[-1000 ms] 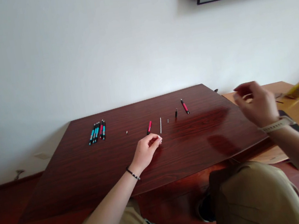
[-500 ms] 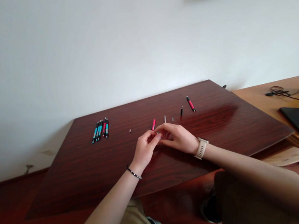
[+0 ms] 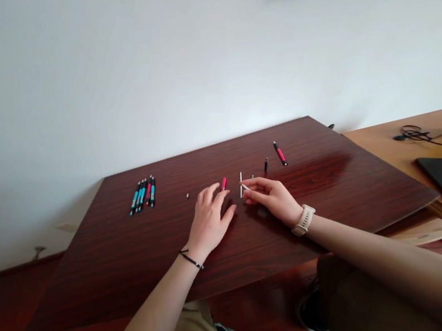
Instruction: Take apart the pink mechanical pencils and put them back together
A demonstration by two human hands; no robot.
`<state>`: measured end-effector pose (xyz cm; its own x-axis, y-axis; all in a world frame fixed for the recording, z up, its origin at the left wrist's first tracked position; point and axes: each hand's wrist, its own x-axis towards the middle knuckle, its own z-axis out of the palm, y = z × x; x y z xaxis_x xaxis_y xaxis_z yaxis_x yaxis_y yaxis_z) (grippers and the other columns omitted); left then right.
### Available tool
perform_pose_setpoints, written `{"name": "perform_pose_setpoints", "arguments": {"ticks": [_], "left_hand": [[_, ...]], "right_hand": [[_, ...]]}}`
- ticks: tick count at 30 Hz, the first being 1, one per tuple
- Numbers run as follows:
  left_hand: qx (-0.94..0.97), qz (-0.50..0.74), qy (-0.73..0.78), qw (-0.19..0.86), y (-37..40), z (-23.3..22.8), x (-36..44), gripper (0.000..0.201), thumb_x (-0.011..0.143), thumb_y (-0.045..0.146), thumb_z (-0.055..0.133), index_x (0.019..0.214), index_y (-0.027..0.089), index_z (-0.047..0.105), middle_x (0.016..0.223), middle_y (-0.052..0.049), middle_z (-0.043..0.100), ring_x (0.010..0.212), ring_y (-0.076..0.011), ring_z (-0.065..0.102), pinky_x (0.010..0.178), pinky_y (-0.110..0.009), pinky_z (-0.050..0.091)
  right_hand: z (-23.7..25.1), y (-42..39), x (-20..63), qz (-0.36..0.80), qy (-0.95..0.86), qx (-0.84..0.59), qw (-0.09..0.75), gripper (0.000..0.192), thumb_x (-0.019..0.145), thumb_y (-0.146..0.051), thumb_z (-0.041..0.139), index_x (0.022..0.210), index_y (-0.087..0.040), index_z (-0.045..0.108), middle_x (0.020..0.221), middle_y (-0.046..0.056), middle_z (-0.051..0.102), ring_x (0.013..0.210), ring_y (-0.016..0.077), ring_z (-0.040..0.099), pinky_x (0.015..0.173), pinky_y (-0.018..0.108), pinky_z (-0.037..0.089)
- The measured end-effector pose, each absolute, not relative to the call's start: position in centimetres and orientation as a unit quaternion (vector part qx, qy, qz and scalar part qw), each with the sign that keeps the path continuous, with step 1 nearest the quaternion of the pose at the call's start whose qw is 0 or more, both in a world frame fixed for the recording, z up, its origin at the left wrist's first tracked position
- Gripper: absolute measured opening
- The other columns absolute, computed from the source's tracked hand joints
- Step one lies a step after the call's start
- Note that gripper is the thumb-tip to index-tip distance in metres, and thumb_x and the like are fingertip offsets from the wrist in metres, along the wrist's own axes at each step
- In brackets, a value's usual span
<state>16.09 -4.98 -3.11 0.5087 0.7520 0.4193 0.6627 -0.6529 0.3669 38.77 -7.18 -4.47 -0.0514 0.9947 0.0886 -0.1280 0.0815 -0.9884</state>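
- Your left hand [image 3: 208,219] is spread and grips nothing, just short of the red barrel [image 3: 224,183]; a stray finger could set the barrel rolling.
- Your right hand [image 3: 272,200] pinches a white piece [image 3: 245,186], too small to make out well, perhaps a slim stick; a loose pinch could let it slip.
- The rod [image 3: 240,177] lies on the table [image 3: 155,255] right beside your right fingertips, so a low sweep could knock it askew.
- The tiny part [image 3: 253,176] peeks out behind that same hand, where your knuckles could brush it away unseen.
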Motion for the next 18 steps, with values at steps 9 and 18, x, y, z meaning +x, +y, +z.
{"name": "perform_pose_setpoints", "arguments": {"ticks": [9, 18], "left_hand": [[0.844, 0.223, 0.487, 0.032, -4.8, -3.3, 15.3, 0.019, 0.103, 0.024, 0.061, 0.116, 0.022, 0.074, 0.135, -0.008, 0.072, 0.121, -0.0282, 0.068, 0.105, -0.043, 0.057], [0.770, 0.358, 0.487, 0.204, -3.6, -3.7, 13.3, 0.009, 0.093, 0.018, 0.067, 0.097, 0.023, 0.072, 0.100, -0.003, 0.079, 0.088, -0.0215, 0.074, 0.082, -0.035, 0.057]], "right_hand": [[-4.2, -7.0, 39.1, 0.548, -0.395, -0.434, 0.596, 0.047, 0.076, -0.051, 0.092, 0.111, -0.021, 0.080, 0.099, 0.006, 0.080, 0.081, 0.0160, 0.071, 0.078, 0.030, 0.057], [-4.2, -6.7, 39.7, 0.598, -0.334, -0.378, 0.623, 0.028, 0.080, -0.041, 0.085, 0.094, -0.021, 0.071, 0.072, -0.005, 0.053, 0.054, 0.0074, 0.032, 0.048, 0.023, 0.027]]}}
